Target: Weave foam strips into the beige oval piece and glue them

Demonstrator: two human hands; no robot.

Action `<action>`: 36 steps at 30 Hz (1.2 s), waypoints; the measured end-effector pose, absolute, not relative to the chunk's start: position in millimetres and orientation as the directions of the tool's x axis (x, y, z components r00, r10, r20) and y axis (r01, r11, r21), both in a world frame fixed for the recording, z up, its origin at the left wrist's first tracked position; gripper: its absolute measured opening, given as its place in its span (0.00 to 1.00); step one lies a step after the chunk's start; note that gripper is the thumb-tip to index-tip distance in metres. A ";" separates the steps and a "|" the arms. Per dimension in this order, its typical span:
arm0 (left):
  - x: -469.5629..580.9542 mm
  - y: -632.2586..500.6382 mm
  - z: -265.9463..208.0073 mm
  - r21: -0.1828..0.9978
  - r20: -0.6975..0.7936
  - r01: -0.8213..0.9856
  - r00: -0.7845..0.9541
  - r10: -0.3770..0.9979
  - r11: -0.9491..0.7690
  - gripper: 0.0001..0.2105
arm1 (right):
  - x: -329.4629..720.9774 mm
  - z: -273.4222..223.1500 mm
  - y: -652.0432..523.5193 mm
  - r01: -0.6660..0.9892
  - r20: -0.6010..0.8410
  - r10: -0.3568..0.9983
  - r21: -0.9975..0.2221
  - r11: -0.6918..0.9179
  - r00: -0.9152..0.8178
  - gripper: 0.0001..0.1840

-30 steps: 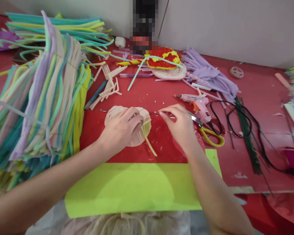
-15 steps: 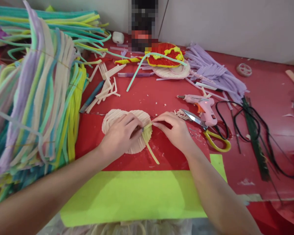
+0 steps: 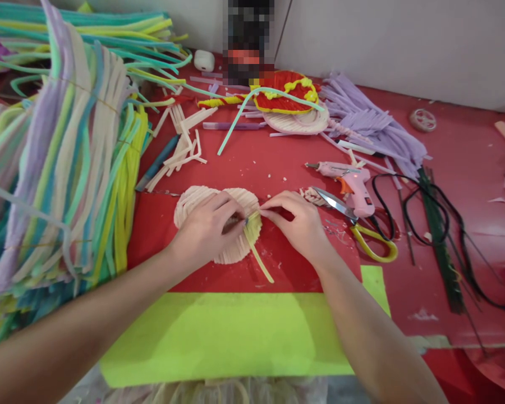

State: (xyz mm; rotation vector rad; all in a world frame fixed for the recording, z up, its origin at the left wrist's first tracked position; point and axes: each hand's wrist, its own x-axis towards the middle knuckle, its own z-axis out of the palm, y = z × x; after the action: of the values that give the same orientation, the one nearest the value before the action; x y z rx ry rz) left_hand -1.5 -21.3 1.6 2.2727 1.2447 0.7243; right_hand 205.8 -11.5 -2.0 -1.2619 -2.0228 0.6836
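A cream, heart-like piece (image 3: 231,253) made of pipe cleaners laid side by side lies on the red work surface. My left hand (image 3: 210,223) rests over its middle, fingertips pinched on a pale yellow pipe cleaner (image 3: 260,259) at the piece's right part. Yellow rows cover some of that right edge, and the strip's loose tail points down toward the front. At the right rim, my right hand (image 3: 298,223) has thumb and forefinger closed on the yellow pipe cleaner. My left fingers partly hide the spot where the strip bends.
Scissors (image 3: 372,242) and a pink glue gun (image 3: 353,182) with a black cord lie right of my hands. Bundled pipe cleaners (image 3: 73,151) are heaped at left. Behind are cream offcuts (image 3: 185,143), a red-and-yellow ornament (image 3: 278,101) and lilac pipe cleaners (image 3: 366,123). A lime-green sheet (image 3: 223,336) lies in front.
Both hands keep nearly the same place and pinch at the yellow strip. The view has shifted very slightly; nothing else has visibly moved.
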 end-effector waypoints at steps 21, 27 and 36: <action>-1.3 -22.0 3.4 0.593 0.190 0.635 0.488 0.852 -0.496 0.05 | 204.9 -3.0 -11.6 0.604 0.259 0.903 -0.676 0.423 -0.343 0.03; -2.7 -21.9 2.5 0.581 0.183 0.632 0.513 0.838 -0.513 0.09 | 204.7 -2.4 -11.1 0.605 0.263 0.902 -0.673 0.425 -0.341 0.04; -3.3 -21.7 0.2 0.572 0.177 0.636 0.521 0.835 -0.518 0.12 | 205.1 -2.5 -11.5 0.602 0.261 0.902 -0.676 0.426 -0.345 0.04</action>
State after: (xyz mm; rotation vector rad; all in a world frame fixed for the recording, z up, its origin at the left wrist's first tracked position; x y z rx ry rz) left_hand -3.3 -21.7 0.2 2.3249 1.2034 0.6107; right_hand 205.1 -11.5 -2.5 -1.2647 -2.0687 0.6319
